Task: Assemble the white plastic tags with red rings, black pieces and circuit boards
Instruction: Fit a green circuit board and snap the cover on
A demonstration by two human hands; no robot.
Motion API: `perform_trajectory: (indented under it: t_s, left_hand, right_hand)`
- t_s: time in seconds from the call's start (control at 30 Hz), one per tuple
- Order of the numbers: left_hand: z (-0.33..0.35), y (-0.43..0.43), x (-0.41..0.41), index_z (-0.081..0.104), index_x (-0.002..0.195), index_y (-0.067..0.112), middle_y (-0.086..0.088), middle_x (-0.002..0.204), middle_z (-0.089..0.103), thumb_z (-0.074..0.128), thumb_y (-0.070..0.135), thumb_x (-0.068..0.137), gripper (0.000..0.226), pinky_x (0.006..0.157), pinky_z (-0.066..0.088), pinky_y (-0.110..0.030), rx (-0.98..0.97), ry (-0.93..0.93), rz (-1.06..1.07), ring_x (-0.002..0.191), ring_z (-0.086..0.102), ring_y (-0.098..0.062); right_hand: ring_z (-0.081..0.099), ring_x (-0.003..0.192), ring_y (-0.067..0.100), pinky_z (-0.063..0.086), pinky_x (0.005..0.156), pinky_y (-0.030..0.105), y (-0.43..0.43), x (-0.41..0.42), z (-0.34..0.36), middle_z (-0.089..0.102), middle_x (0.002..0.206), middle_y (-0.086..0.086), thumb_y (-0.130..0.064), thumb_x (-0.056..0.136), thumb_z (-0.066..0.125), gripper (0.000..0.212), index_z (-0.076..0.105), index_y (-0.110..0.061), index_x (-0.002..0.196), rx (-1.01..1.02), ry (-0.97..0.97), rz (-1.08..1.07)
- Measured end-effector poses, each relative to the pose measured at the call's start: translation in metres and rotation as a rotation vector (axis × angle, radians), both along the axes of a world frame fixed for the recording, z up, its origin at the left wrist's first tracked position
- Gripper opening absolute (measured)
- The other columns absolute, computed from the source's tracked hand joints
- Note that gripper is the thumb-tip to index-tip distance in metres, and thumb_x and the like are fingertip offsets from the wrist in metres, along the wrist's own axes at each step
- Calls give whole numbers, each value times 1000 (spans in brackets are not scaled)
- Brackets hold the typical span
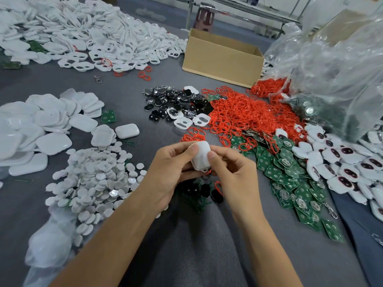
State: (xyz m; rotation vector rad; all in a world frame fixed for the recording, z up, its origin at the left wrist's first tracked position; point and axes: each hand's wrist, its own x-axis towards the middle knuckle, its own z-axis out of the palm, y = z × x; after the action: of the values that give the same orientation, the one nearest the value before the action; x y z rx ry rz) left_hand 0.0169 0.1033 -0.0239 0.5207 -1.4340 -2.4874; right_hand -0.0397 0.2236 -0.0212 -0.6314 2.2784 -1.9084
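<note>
Before the red rings [244,112], white tag [200,156] lengthwise fore-aft, loop end nearest, pinched by left hand [172,168], right hand [234,172].

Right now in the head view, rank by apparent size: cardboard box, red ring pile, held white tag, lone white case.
1. red ring pile
2. cardboard box, farther off, so a close call
3. white tag and lone white case: alike; the tag is nearer and partly covered.
</note>
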Motion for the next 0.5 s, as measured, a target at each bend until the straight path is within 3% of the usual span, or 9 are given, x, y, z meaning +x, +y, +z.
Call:
perform_trajectory:
  t_s: [0.17,0.33,0.5]
  left_hand:
    - [-1,1,0,70,101,9,-8,86,75,52,14,98,19,62,59,-26,17,6,13,76,72,-15]
    - [-1,1,-1,70,98,9,-3,81,75,50,11,99,20,59,57,-23,-1,16,30,72,72,-13]
    - [-1,2,-1,71,98,8,-6,83,75,50,10,100,21,60,57,-24,-28,26,46,75,72,-15]
  right_hand:
    - [59,72,24,50,68,32,-2,2,-3,69,88,9,-10,90,65,13,74,-16,98,8,68,-27]
    - [52,60,1,42,58,13,-5,5,-5,63,76,-15,-5,90,63,18,70,-14,103,-51,54,-11]
    - [61,70,8,50,66,23,-7,5,-6,69,85,-11,-6,91,62,19,70,-16,106,-55,14,2]
